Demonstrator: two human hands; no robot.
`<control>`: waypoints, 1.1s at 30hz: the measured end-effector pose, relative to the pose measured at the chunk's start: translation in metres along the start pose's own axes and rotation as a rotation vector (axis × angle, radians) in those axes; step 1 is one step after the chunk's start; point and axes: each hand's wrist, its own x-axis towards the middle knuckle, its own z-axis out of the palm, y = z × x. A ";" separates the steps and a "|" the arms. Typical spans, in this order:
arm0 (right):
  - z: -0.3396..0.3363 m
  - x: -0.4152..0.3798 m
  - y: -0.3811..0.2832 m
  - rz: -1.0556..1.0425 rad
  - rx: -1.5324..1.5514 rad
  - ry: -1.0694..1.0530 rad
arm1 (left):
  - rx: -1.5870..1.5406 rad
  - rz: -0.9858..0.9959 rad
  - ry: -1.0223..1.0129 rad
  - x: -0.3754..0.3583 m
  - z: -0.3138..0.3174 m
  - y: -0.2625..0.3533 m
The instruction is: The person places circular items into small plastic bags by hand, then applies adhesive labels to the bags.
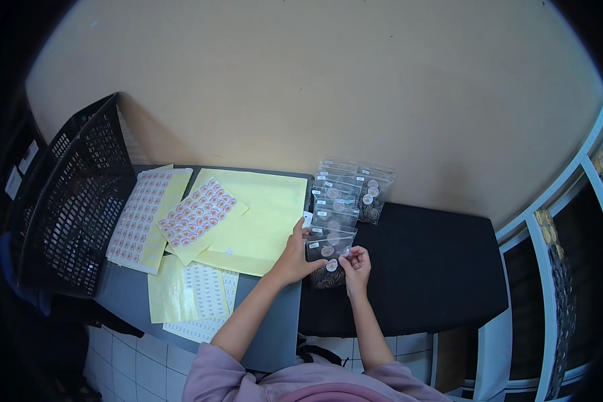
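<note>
A clear zip bag (325, 277) with dark contents lies at the near end of a column of overlapping bags (335, 202). Two round stickers show on its front, and the lower round sticker (331, 266) is between my two thumbs. My left hand (293, 260) rests at the bag's left edge, its thumb reaching the sticker and its fingers spread away up the side. My right hand (356, 269) is closed in a pinch at the sticker's right edge, with the fingers curled. The fingertips partly cover what they touch.
Left of the bags are a yellow backing sheet (264, 218), orange-printed sticker sheets (197, 213) (141, 214) and small label sheets (208, 291). A black plastic basket (77, 201) stands at far left. The bags lie on a black surface (435, 268) against the wall; a white-framed rack (549, 295) is at right.
</note>
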 end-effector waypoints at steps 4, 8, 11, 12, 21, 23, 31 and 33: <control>-0.001 0.011 -0.003 -0.020 0.091 0.011 | -0.139 -0.052 -0.091 0.017 -0.006 -0.008; -0.008 0.043 -0.008 0.179 0.116 0.056 | -0.109 -0.085 -0.120 0.023 -0.011 -0.003; -0.006 0.055 -0.005 -0.003 -0.182 -0.114 | 0.062 0.047 -0.084 0.027 -0.013 -0.007; -0.009 0.058 -0.004 0.001 -0.184 -0.126 | 0.193 0.189 -0.011 0.029 -0.013 -0.008; -0.029 0.072 -0.011 -0.023 0.020 -0.481 | -0.155 0.053 -0.112 0.033 -0.014 0.001; -0.016 0.076 -0.004 -0.066 -0.161 -0.060 | -0.175 0.114 -0.072 0.030 -0.007 -0.007; -0.010 0.090 0.003 0.010 -0.146 -0.040 | -0.206 -0.065 -0.079 0.034 -0.002 -0.017; -0.009 0.089 0.009 0.010 -0.260 -0.015 | -0.196 0.018 -0.045 0.036 -0.003 -0.017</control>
